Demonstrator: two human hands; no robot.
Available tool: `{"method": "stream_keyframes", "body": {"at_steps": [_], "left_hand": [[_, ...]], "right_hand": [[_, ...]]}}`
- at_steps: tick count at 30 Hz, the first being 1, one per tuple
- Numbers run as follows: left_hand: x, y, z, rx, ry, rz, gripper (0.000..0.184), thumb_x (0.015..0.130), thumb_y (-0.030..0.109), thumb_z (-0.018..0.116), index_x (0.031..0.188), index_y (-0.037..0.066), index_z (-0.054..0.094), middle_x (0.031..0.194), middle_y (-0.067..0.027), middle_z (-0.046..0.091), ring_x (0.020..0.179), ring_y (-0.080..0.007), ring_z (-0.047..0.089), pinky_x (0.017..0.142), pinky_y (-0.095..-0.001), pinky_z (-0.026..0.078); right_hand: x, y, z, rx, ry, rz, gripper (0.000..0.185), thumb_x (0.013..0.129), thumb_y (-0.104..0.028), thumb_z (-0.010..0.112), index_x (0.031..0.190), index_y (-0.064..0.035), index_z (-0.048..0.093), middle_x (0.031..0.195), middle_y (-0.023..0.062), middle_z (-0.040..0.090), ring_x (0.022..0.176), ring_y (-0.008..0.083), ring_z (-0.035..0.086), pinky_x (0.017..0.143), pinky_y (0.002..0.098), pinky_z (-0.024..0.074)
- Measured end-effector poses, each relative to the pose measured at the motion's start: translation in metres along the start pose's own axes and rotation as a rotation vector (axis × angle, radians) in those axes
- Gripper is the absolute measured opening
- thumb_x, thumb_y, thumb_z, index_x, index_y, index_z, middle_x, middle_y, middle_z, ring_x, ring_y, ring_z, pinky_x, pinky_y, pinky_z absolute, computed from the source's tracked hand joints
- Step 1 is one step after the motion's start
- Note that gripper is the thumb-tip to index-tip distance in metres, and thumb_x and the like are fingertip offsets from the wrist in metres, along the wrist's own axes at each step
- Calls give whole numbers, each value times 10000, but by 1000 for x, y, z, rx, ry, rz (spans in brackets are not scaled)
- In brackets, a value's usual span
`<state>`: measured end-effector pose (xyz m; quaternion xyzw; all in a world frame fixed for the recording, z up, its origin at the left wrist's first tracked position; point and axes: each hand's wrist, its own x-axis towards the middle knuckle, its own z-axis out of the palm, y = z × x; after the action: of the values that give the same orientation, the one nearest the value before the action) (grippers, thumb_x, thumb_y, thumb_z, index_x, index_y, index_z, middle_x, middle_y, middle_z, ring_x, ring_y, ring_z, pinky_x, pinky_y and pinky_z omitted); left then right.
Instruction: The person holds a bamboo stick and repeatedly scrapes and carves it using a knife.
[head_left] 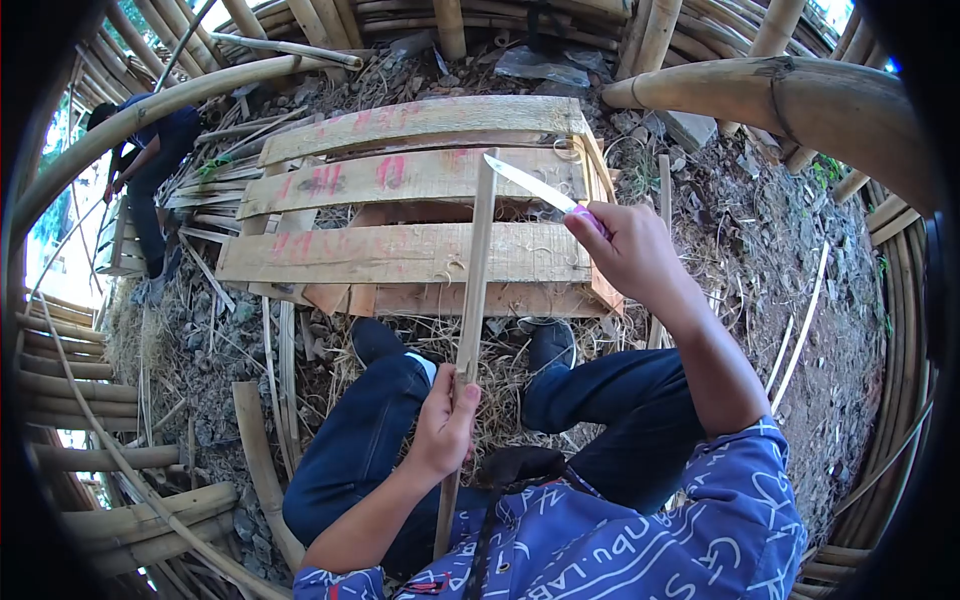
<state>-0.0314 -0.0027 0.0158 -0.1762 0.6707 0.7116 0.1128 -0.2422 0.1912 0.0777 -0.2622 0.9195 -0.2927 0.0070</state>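
My left hand (447, 425) is closed around the lower part of a split bamboo strip (477, 270), which stands nearly upright in view, its lower end against my shirt. My right hand (632, 250) grips the purple handle of a knife (532, 186). The knife's pale blade points up and left, and its tip meets or overlaps the top end of the strip; whether it cuts in cannot be made out. Behind both lies a slatted wooden crate (400, 250) with red markings and thin curled shavings on it.
A thick bamboo pole (740, 95) juts in at upper right. Another person (150, 150) is at the far left beside a small wooden crate (120, 240). Cut bamboo pieces (265, 470) lie left of my legs. Stones and straw cover the ground (740, 270).
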Motion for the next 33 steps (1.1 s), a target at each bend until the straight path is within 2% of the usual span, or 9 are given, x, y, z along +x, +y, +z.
{"method": "stream_keyframes", "body": {"at_steps": [2,4,11,13,16,19,23,26,33], "left_hand": [[-1,0,1,6,8,26,245,1007,336,408,965,95,394,547,25,395,367,-45,372,328,-189,326],[-3,4,2,-31,4,10,253,993,300,475,1022,50,446,658,43,425,460,-15,401,400,-185,333],[-1,-7,-1,-76,40,34,218,966,252,548,970,40,495,662,54,415,562,-5,390,475,-193,309],[0,-3,-1,210,70,144,189,931,205,602,948,38,515,643,56,422,553,-17,382,477,-221,319],[3,-7,-1,176,94,122,182,910,178,626,932,29,523,623,33,450,548,-38,395,480,-250,335],[2,-7,0,208,105,120,211,918,194,618,962,15,516,627,1,481,554,-54,412,486,-266,345],[0,-3,-2,205,91,86,230,927,208,606,989,7,513,637,-23,496,569,-64,434,492,-275,355],[2,-5,-2,206,87,135,241,937,216,591,1014,3,508,652,-27,507,573,-68,433,496,-277,359],[1,-3,0,179,95,177,211,940,176,582,1037,6,500,674,-33,525,590,-78,451,525,-284,382]], "right_hand": [[0,-1,2,23,-10,-1,426,936,-434,520,783,-62,657,557,137,558,543,352,576,536,445,436],[-1,0,4,20,-9,-5,425,934,-430,526,770,-60,656,550,137,555,536,354,572,530,444,434],[-4,-8,13,82,-24,-19,398,915,-398,571,738,-49,648,533,148,540,521,360,565,510,442,427],[-8,-14,17,66,-41,-57,392,912,-392,575,737,-49,647,535,151,542,519,362,565,506,444,426],[-15,-25,25,90,-75,-132,369,895,-376,600,723,-52,641,543,153,552,519,366,569,491,442,434],[-27,-37,33,54,-141,-248,365,863,-387,636,703,-59,626,552,147,564,531,362,584,489,442,452],[-42,-49,47,77,-226,-354,388,869,-403,622,676,-71,568,542,130,555,516,349,583,466,436,446],[-49,-53,56,81,-255,-424,391,876,-403,612,677,-72,552,547,120,555,502,339,575,456,426,446],[-54,-54,65,58,-282,-422,426,879,-445,590,675,-74,541,558,107,562,492,332,568,435,425,430]]}}
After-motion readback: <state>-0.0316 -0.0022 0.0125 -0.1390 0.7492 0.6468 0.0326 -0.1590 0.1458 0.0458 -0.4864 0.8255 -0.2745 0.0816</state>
